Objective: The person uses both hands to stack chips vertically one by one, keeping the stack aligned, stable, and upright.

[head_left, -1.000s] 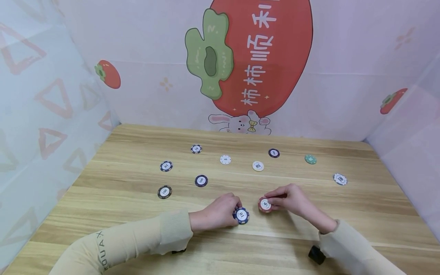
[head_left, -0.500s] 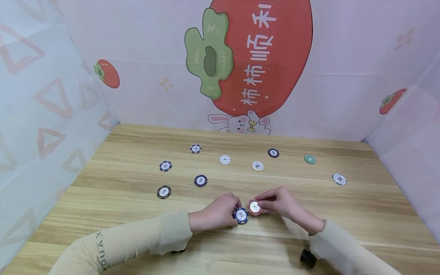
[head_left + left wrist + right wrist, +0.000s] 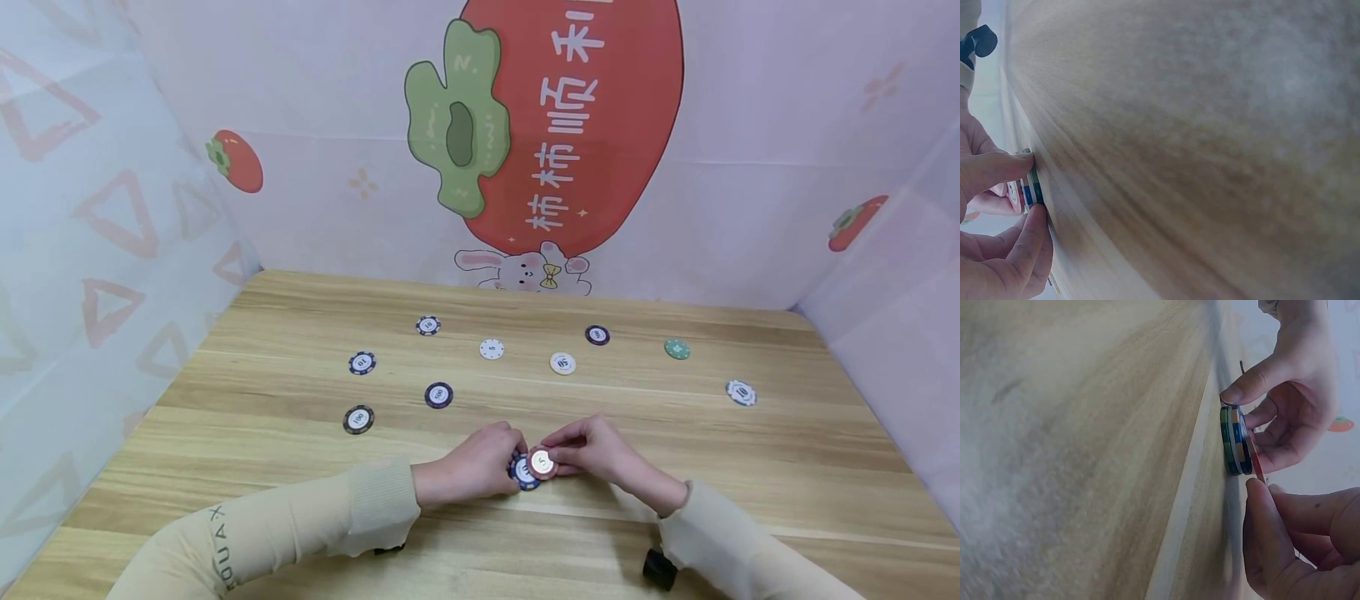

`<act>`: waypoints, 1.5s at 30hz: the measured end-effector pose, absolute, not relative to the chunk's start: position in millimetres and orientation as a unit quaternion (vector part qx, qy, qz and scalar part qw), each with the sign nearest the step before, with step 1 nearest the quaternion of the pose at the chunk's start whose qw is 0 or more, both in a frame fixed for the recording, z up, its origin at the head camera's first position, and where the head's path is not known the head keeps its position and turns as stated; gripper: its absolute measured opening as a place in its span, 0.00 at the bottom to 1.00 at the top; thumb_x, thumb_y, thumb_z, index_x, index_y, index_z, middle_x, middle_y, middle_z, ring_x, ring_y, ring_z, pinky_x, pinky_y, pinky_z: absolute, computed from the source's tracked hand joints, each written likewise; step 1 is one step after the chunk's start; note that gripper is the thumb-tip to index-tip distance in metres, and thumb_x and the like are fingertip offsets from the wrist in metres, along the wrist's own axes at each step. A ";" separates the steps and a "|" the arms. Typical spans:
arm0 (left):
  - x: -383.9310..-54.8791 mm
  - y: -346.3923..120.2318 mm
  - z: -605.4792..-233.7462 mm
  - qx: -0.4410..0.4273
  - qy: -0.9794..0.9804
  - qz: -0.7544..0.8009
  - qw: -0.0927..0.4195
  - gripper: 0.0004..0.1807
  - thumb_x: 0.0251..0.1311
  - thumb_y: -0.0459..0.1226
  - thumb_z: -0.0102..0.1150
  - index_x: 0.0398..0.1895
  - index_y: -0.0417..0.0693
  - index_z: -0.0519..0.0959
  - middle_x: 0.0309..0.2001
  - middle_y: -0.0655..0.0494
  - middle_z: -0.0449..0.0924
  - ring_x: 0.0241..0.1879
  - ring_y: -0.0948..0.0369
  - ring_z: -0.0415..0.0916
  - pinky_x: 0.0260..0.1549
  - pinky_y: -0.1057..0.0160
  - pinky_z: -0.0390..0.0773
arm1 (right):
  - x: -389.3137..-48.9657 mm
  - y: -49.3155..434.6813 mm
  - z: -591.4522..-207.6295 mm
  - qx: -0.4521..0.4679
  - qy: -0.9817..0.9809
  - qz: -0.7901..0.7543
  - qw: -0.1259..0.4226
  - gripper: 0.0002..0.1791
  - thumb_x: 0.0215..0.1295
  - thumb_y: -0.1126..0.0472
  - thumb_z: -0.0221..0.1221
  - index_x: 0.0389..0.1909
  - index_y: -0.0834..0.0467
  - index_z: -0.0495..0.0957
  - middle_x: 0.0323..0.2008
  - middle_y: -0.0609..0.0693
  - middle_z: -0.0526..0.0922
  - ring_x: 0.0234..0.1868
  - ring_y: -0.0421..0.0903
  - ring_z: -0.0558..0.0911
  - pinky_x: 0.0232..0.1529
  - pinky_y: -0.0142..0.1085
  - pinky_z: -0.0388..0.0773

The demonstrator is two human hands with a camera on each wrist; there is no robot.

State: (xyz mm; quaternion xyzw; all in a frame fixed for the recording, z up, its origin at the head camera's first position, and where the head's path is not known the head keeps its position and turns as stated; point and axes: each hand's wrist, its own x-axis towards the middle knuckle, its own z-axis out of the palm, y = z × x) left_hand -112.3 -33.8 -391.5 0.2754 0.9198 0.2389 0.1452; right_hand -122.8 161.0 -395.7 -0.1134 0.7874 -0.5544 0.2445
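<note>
In the head view my left hand (image 3: 480,462) grips the rim of a small stack of poker chips near the middle of the table, a blue 10 chip (image 3: 519,475) on top. The right wrist view gives the stack side-on, with a green-edged chip (image 3: 1226,439) at the bottom, a pale band above it and blue on top. From the right, my right hand (image 3: 600,454) pinches a red poker chip (image 3: 541,462) marked 5 between thumb and fingers. That chip is slightly tilted and partly overlaps the blue one. Its far edge is right at the stack's top.
Single poker chips lie spread on the wooden table (image 3: 300,483): a dark 100 chip (image 3: 358,419), a purple 500 chip (image 3: 438,395), a cream 50 chip (image 3: 562,363), a green chip (image 3: 677,348), a white-and-grey 10 chip (image 3: 741,392) and several others. A printed cloth (image 3: 330,208) hangs behind.
My right hand has moved left and slightly nearer with the red chip, from beside the stack to over its blue top chip. The left hand has stayed in place, gripping the stack.
</note>
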 end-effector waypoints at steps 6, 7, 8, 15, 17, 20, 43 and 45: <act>-112.2 -34.1 -391.5 0.273 0.918 0.245 0.148 0.16 0.36 0.33 0.69 0.33 0.43 0.76 0.29 0.60 0.70 0.29 0.68 0.65 0.30 0.73 0.68 | -120.8 158.7 -395.3 -0.124 0.799 -0.536 0.241 0.11 0.55 0.72 0.59 0.39 0.74 0.77 0.34 0.63 0.82 0.30 0.46 0.82 0.30 0.35 0.79; -112.1 -34.3 -391.7 0.274 0.918 0.246 0.147 0.16 0.36 0.33 0.69 0.33 0.43 0.76 0.29 0.60 0.70 0.29 0.68 0.65 0.30 0.73 0.68 | -120.5 158.1 -395.1 -0.128 0.801 -0.534 0.239 0.11 0.55 0.72 0.59 0.39 0.74 0.78 0.34 0.62 0.82 0.30 0.46 0.82 0.29 0.35 0.79; -112.0 -34.5 -391.9 0.275 0.918 0.246 0.146 0.16 0.36 0.33 0.69 0.32 0.43 0.76 0.29 0.60 0.70 0.29 0.68 0.65 0.30 0.73 0.68 | -120.3 157.4 -395.8 -0.132 0.802 -0.532 0.237 0.11 0.55 0.72 0.59 0.38 0.74 0.78 0.33 0.62 0.82 0.30 0.46 0.82 0.29 0.35 0.79; -111.3 -34.9 -392.5 0.277 0.918 0.245 0.145 0.16 0.36 0.33 0.69 0.33 0.44 0.76 0.29 0.60 0.70 0.29 0.68 0.65 0.31 0.72 0.69 | -119.0 151.1 -398.4 -0.178 0.835 -0.480 0.200 0.08 0.53 0.68 0.62 0.33 0.69 0.80 0.28 0.56 0.83 0.26 0.39 0.80 0.26 0.30 0.77; -110.9 -34.9 -392.7 0.280 0.918 0.244 0.141 0.17 0.36 0.33 0.70 0.33 0.44 0.76 0.29 0.60 0.70 0.29 0.68 0.65 0.31 0.72 0.69 | -118.6 149.6 -398.4 -0.185 0.845 -0.463 0.191 0.08 0.53 0.67 0.62 0.32 0.68 0.80 0.26 0.54 0.83 0.25 0.37 0.78 0.25 0.28 0.76; -110.7 -35.1 -393.6 0.284 0.918 0.242 0.132 0.17 0.35 0.33 0.70 0.33 0.44 0.76 0.29 0.61 0.70 0.29 0.68 0.66 0.30 0.73 0.68 | -118.2 147.9 -399.1 -0.184 0.853 -0.451 0.185 0.07 0.53 0.66 0.63 0.31 0.67 0.80 0.25 0.52 0.82 0.24 0.36 0.77 0.24 0.28 0.75; -111.9 -34.9 -392.4 0.295 0.915 0.245 0.129 0.16 0.35 0.31 0.68 0.32 0.43 0.76 0.28 0.60 0.70 0.28 0.68 0.65 0.29 0.73 0.68 | -117.7 144.8 -400.8 -0.182 0.857 -0.454 0.162 0.06 0.52 0.65 0.63 0.30 0.65 0.82 0.24 0.51 0.82 0.23 0.36 0.77 0.24 0.27 0.74; -111.8 -34.6 -392.3 0.294 0.915 0.244 0.131 0.16 0.35 0.31 0.68 0.32 0.43 0.76 0.28 0.60 0.70 0.28 0.68 0.65 0.29 0.73 0.67 | -117.9 145.0 -401.4 -0.183 0.861 -0.446 0.159 0.06 0.53 0.64 0.63 0.30 0.63 0.82 0.25 0.50 0.82 0.24 0.36 0.76 0.24 0.27 0.73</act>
